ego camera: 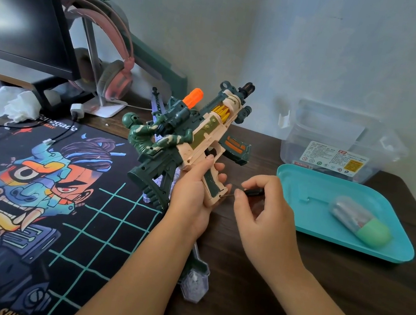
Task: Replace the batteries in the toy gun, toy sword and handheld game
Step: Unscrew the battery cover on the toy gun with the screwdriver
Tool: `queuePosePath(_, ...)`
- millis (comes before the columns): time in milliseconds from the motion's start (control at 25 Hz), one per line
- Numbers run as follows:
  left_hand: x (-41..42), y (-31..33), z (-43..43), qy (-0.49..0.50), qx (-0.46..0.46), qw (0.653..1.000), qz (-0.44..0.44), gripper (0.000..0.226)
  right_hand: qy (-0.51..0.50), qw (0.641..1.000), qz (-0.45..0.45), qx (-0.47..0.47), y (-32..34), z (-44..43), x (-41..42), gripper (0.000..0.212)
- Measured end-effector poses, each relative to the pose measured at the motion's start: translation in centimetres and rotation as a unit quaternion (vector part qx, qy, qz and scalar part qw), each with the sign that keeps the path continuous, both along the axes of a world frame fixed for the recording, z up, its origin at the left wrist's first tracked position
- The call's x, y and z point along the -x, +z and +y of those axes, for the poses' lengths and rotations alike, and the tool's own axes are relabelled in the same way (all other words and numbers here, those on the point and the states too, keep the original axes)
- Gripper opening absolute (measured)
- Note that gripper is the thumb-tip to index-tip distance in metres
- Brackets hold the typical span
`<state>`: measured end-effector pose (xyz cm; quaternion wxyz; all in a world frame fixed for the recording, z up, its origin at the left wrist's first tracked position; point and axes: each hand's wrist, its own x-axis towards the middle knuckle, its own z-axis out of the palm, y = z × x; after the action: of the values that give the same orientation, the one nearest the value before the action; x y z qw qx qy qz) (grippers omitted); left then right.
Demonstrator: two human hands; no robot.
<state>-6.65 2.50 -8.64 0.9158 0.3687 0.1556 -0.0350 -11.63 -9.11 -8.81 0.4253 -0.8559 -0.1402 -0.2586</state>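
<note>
The left hand (194,190) is wrapped round the pistol grip of a beige and dark green plastic toy gun (205,130). It holds the gun up off the dark wooden desk (287,304), the orange-tipped muzzle end tilted up and away toward the wall. Just beside it, the right hand (261,211) pinches a small black-handled screwdriver (253,192) between thumb and curled fingers. The thin shaft points at the bottom of the grip, but the tip is too small to tell whether it touches.

A green plastic toy soldier (140,133) sits against the gun's left side; I cannot tell whether it is joined to it. Under the left forearm lies a toy sword (195,282) of translucent plastic with a dark green hilt, most of it hidden by the arm and the gun.

To the right is a teal plastic tray (305,188) holding a capsule-shaped container (361,223), clear with a mint-green end, its contents blurred. Behind the tray stands a clear plastic box (339,139) with a label. To the left lies a black desk mat (35,185) printed with a mask face.
</note>
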Motion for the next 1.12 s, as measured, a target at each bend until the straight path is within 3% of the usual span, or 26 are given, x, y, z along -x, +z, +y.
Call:
queuePosePath(80, -0.01, 0.03, 0.02, 0.001, 0.003, 1.000, -0.004, 0.016, -0.013, 1.000, -0.018, 0.012, -0.18, -0.03, -0.06, 0.022)
queuePosePath(200, 0.08, 0.14, -0.02, 0.002, 0.006, 1.000, -0.006, 0.014, -0.017, 0.999, -0.020, 0.018, -0.17, -0.10, -0.31, 0.006)
queuePosePath(320, 0.07, 0.17, -0.11, 0.001, -0.001, 1.000, -0.004, 0.011, -0.038, 0.998, -0.046, 0.035, 0.16, -0.28, -0.63, 0.029)
queuePosePath(440, 0.16, 0.27, -0.08, 0.000, -0.004, 1.000, -0.004, 0.010, -0.038, 0.998, -0.036, 0.046, -0.13, -0.27, -0.64, 0.018)
queuePosePath(680, 0.41, 0.42, -0.15, 0.003, -0.006, 1.000, -0.004, 0.008, -0.029, 0.998, -0.021, 0.051, -0.16, -0.15, -0.50, 0.025)
queuePosePath(760, 0.43, 0.44, -0.20, 0.002, -0.008, 1.000, -0.004, 0.007, -0.025, 0.999, -0.012, 0.044, -0.13, -0.24, -0.56, 0.016)
queuePosePath(1000, 0.41, 0.38, -0.27, -0.001, -0.010, 1.000, 0.000, 0.006, 0.007, 1.000, -0.011, -0.009, -0.30, 0.09, 0.12, 0.027)
queuePosePath(1120, 0.34, 0.47, -0.22, 0.000, -0.006, 1.000, 0.001, 0.006, 0.007, 1.000, -0.025, 0.002, -0.46, 0.10, -0.05, 0.012)
